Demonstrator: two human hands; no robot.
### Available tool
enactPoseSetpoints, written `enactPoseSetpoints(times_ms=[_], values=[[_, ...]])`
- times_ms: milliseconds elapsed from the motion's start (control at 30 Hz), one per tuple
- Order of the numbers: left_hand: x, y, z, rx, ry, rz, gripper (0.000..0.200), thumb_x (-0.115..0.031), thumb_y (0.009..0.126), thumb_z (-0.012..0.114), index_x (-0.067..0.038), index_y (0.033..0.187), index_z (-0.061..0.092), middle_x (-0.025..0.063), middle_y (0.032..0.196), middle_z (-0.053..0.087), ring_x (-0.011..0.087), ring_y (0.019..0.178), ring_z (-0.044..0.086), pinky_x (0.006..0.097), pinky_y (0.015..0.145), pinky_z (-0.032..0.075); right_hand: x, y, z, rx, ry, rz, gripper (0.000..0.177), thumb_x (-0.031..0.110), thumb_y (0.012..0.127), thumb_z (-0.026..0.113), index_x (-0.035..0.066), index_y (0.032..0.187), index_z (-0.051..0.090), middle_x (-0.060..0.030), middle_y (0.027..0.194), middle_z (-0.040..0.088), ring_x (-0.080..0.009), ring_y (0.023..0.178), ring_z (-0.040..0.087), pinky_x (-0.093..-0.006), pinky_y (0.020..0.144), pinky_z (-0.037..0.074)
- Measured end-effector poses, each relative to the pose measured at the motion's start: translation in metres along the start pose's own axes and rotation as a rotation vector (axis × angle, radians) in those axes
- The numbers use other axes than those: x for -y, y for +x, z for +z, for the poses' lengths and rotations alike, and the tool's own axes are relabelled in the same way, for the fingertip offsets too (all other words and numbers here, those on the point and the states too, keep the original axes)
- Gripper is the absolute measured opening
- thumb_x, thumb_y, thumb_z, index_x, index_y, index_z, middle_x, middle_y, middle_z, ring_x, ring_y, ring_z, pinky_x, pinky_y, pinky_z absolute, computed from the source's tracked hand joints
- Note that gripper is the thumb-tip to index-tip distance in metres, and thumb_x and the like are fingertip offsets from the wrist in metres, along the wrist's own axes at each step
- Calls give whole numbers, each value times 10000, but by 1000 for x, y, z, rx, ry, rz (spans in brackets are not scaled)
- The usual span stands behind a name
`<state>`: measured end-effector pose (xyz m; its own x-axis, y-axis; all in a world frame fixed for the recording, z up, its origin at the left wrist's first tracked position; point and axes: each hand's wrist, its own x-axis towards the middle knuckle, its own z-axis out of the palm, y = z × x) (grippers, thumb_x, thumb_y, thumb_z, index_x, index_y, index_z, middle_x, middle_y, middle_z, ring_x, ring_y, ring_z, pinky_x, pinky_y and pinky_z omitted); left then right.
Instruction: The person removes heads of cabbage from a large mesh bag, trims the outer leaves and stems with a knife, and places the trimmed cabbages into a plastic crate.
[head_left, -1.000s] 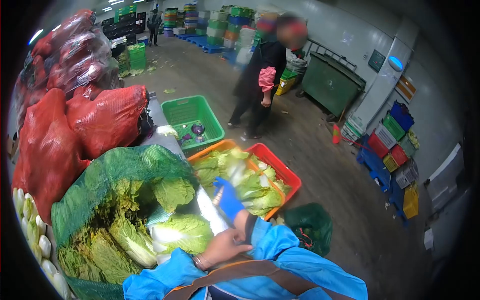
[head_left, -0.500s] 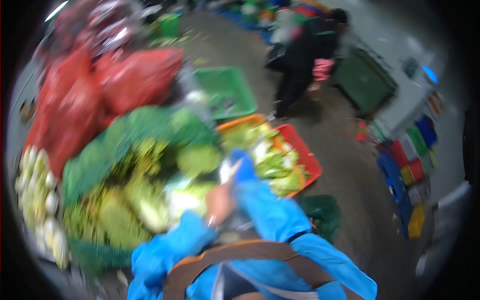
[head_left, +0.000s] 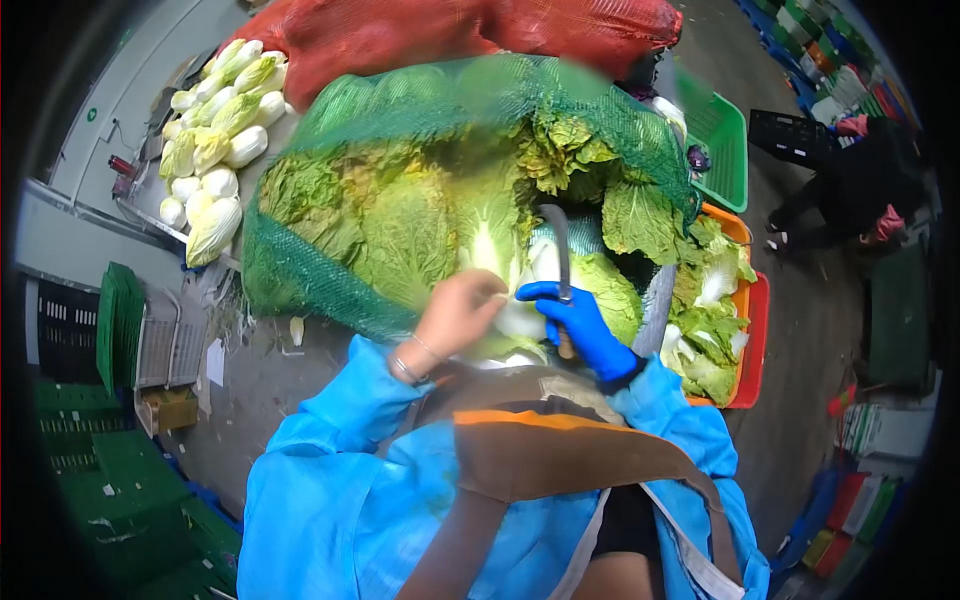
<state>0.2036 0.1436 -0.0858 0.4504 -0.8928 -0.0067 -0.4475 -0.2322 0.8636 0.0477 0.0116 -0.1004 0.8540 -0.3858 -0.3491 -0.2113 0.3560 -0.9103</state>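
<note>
My right hand (head_left: 585, 325), in a blue glove, is closed around a knife (head_left: 561, 245) with a curved dark blade. The blade points away from me over the cabbages; most of the handle is hidden in the glove. Close beside it on the left, my bare left hand (head_left: 460, 312) has its fingers closed at the white base of a napa cabbage (head_left: 488, 240). Leafy, partly yellowed napa cabbages (head_left: 405, 235) lie around it in an open green mesh bag (head_left: 320, 285). A paler cabbage (head_left: 610, 290) lies behind the gloved hand.
Trimmed white-and-yellow cabbages (head_left: 225, 140) are piled at the left. Red mesh sacks (head_left: 450, 35) lie behind the green bag. At the right stand an orange crate (head_left: 742, 300) of loose leaves, a red crate (head_left: 757, 345) and a green crate (head_left: 720, 130). A person (head_left: 870, 180) carries a black crate.
The view has swung, so the bag now sits centrally. My gloved hand has come back from beside the leaf crate to the cabbage, near my left hand. The other person appears farther right.
</note>
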Motion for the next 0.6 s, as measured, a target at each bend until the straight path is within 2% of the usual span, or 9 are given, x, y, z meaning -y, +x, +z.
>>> enactPoseSetpoints(times_ms=[67, 200, 267, 333, 367, 433, 500, 533, 600], values=[[8, -9, 1, -6, -46, -17, 176, -65, 781, 639, -7, 942, 600, 44, 832, 626, 95, 714, 599, 244, 647, 488, -42, 12, -9, -27, 18, 40, 208, 137, 845, 526, 47, 998, 633, 25, 622, 523, -36, 465, 440, -190, 419, 326], [10, -43, -14, -44, -268, -164, 230, -56, 779, 641, -12, 998, 589, 50, 906, 622, 115, 853, 592, 251, 739, 478, -84, -16, -71, -303, -126, 145, 143, 102, 809, 560, 33, 874, 669, -17, 723, 605, -57, 585, 519, -197, 544, 420], [5, -57, -33, -95, -230, -177, 290, -82, 766, 661, -20, 1037, 576, 68, 956, 617, 136, 881, 587, 259, 759, 473, -94, -27, -87, -442, -219, 33, 120, 103, 796, 579, 46, 850, 670, -21, 735, 625, -65, 591, 526, -199, 539, 420], [2, -33, -79, -418, 188, -36, 348, -135, 743, 692, -31, 1055, 578, 104, 963, 620, 192, 873, 604, 283, 760, 479, -74, -54, -112, -700, -181, 208, 118, 100, 798, 582, 56, 876, 660, -24, 785, 642, -46, 585, 510, -187, 499, 390], [-3, -18, -90, -437, 274, -21, 422, -203, 726, 707, -39, 1087, 562, 130, 1010, 600, 235, 934, 582, 321, 807, 462, -93, -50, -125, -688, -117, -40, 140, 108, 812, 570, 61, 922, 645, -2, 810, 641, -13, 525, 446, -166, 433, 314], [-8, 13, -96, -447, 357, 3, 499, -270, 709, 723, -46, 1118, 547, 156, 1058, 580, 278, 994, 560, 358, 853, 446, -47, -44, -92, -634, -169, -19, 154, 111, 819, 564, 61, 944, 639, 6, 821, 640, -14, 534, 453, -166, 443, 320], [-13, 45, -82, -567, 723, 204, 693, -424, 653, 731, -62, 1192, 491, 166, 1188, 502, 338, 1141, 444, 431, 966, 341, -27, -25, -66, -493, -232, -57, 172, 133, 833, 564, 63, 974, 636, 25, 842, 641, -10, 536, 452, -161, 453, 319], [-10, 56, -73, -474, 725, 132, 742, -422, 635, 716, -85, 1238, 445, 154, 1275, 432, 350, 1221, 346, 445, 1028, 250, -20, -17, -55, -425, -195, -99, 189, 152, 840, 571, 61, 993, 632, 19, 864, 646, -7, 545, 459, -162, 454, 327], [14, 66, -61, -326, 833, 160, 632, -304, 643, 685, -108, 1209, 481, 151, 1274, 442, 338, 1230, 349, 436, 1031, 253, -15, -7, -38, -407, -108, -94, 215, 161, 838, 578, 51, 1017, 622, 16, 870, 642, -15, 545, 455, -167, 457, 347]])
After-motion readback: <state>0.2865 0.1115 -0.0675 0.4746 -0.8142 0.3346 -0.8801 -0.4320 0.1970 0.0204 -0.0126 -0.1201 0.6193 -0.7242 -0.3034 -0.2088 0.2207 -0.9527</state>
